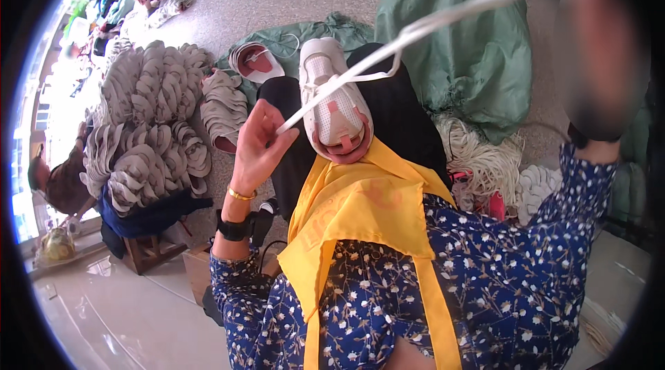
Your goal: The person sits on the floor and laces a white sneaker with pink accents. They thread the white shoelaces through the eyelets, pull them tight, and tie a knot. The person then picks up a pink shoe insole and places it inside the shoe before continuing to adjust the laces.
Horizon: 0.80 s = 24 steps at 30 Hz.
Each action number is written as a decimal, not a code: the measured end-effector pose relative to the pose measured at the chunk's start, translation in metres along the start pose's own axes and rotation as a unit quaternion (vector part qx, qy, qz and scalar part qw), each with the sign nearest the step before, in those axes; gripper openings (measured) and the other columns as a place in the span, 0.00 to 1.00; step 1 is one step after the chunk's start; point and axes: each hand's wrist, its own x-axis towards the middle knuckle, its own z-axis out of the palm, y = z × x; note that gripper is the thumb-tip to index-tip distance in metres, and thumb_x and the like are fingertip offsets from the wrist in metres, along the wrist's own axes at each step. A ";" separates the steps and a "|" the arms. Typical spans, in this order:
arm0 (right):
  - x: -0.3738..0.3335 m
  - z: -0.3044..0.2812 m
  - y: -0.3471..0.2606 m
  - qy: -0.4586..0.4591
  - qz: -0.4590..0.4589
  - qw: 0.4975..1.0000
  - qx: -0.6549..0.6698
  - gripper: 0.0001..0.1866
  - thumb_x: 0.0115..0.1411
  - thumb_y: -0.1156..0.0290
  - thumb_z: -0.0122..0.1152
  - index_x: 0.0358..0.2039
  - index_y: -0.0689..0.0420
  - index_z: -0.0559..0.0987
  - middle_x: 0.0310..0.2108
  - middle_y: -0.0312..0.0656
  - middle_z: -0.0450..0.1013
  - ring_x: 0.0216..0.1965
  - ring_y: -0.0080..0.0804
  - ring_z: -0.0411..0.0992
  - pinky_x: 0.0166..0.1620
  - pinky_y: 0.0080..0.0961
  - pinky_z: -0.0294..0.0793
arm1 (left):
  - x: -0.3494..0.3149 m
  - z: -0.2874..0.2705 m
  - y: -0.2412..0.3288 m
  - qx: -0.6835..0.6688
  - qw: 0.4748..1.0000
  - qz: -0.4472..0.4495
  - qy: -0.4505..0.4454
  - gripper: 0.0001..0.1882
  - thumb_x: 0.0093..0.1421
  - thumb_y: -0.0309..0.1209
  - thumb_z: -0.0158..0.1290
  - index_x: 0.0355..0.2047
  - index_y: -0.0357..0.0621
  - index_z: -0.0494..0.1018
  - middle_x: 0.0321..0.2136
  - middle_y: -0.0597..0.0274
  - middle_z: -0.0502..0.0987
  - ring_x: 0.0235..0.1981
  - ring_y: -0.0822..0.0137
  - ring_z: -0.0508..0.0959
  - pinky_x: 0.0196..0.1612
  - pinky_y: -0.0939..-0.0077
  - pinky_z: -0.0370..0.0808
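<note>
the right hand (604, 58) is raised close to the camera, to the right of the shoe and beyond it, so smeared that i cannot tell whether its fingers are closed. a white lace (485, 2) runs from beside it, over the shoe, to the left hand (260, 141), just left of the shoe, where thumb and forefinger pinch it. the shoe (346, 117), white with pink patches, rests between the knees, just beyond the yellow apron (360, 211).

lacing looks partly done: some lace lies across the shoe's front, while a long length hangs free of it, so pulling through or evening out seems left. left of the shoe, stacked pale uppers (149, 86) appear unlaced; right of it lies a heap of white cords (485, 152), with a green sack (454, 58) farther off.

the taut lace hides part of the shoe's front, the eyelets are too small to count, and the lace's right end is lost in blur.
</note>
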 end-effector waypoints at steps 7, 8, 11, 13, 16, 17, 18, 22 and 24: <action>-0.076 -0.015 0.125 -0.232 0.199 0.882 -0.360 0.08 0.69 0.70 0.63 0.44 0.58 0.83 0.30 0.33 0.79 0.18 0.13 0.71 0.21 0.15 0.72 | -0.039 -0.059 -0.018 -0.006 0.996 -0.088 -0.002 0.11 0.67 0.28 0.61 0.37 0.45 0.67 0.24 0.77 0.68 0.25 0.84 0.64 0.26 0.84 0.59; -0.088 0.006 0.136 -0.236 0.224 0.880 -0.346 0.08 0.68 0.71 0.64 0.45 0.59 0.83 0.30 0.32 0.79 0.19 0.13 0.72 0.22 0.15 0.73 | -0.045 -0.070 -0.021 0.008 0.995 -0.098 -0.007 0.11 0.67 0.29 0.61 0.37 0.45 0.67 0.24 0.77 0.69 0.25 0.84 0.65 0.26 0.83 0.59; -0.107 0.058 0.177 -0.282 0.199 0.886 -0.310 0.13 0.65 0.70 0.68 0.48 0.62 0.82 0.33 0.37 0.83 0.20 0.18 0.75 0.24 0.20 0.74 | -0.056 -0.093 -0.034 0.034 0.975 -0.184 0.120 0.14 0.71 0.38 0.58 0.32 0.44 0.69 0.20 0.73 0.69 0.21 0.81 0.68 0.24 0.80 0.61; -0.114 0.087 0.190 -0.319 0.160 0.878 -0.320 0.15 0.63 0.71 0.68 0.48 0.63 0.82 0.35 0.44 0.84 0.22 0.24 0.78 0.28 0.26 0.77 | -0.072 -0.110 -0.055 0.121 0.947 -0.222 0.197 0.15 0.71 0.37 0.57 0.31 0.40 0.71 0.19 0.69 0.69 0.21 0.78 0.72 0.23 0.78 0.65; -0.120 0.101 0.216 -0.348 0.057 0.874 -0.335 0.13 0.62 0.72 0.67 0.46 0.63 0.82 0.33 0.50 0.82 0.26 0.38 0.81 0.32 0.32 0.78 | -0.078 -0.112 -0.070 0.363 0.898 -0.102 0.225 0.12 0.71 0.33 0.57 0.33 0.38 0.72 0.20 0.67 0.71 0.22 0.78 0.72 0.25 0.79 0.68; -0.121 0.101 0.223 -0.358 0.025 0.867 -0.346 0.13 0.61 0.73 0.67 0.45 0.62 0.82 0.33 0.52 0.82 0.28 0.43 0.82 0.33 0.33 0.79 | -0.068 -0.100 -0.063 0.328 0.913 -0.083 0.228 0.09 0.69 0.30 0.58 0.35 0.37 0.72 0.22 0.67 0.73 0.22 0.78 0.71 0.26 0.80 0.68; -0.120 0.097 0.230 -0.368 0.024 0.861 -0.351 0.11 0.61 0.73 0.67 0.44 0.62 0.82 0.32 0.50 0.81 0.26 0.38 0.80 0.32 0.32 0.77 | -0.055 -0.086 -0.060 0.266 0.935 -0.072 0.226 0.09 0.68 0.29 0.59 0.35 0.37 0.72 0.22 0.67 0.73 0.23 0.78 0.70 0.27 0.80 0.68; -0.137 0.100 0.219 -0.385 -0.024 0.865 -0.320 0.05 0.62 0.75 0.66 0.36 0.62 0.81 0.27 0.49 0.77 0.25 0.39 0.77 0.31 0.33 0.75 | -0.013 -0.030 -0.038 0.112 0.977 -0.040 0.178 0.06 0.66 0.26 0.59 0.37 0.38 0.73 0.22 0.67 0.72 0.24 0.79 0.70 0.28 0.80 0.68; -0.147 0.101 0.216 -0.402 -0.090 0.848 -0.333 0.04 0.62 0.76 0.66 0.36 0.62 0.80 0.29 0.49 0.78 0.27 0.43 0.77 0.32 0.34 0.75 | 0.010 -0.005 -0.032 0.129 0.979 0.023 0.153 0.07 0.65 0.26 0.59 0.39 0.38 0.72 0.23 0.65 0.74 0.25 0.76 0.74 0.29 0.78 0.71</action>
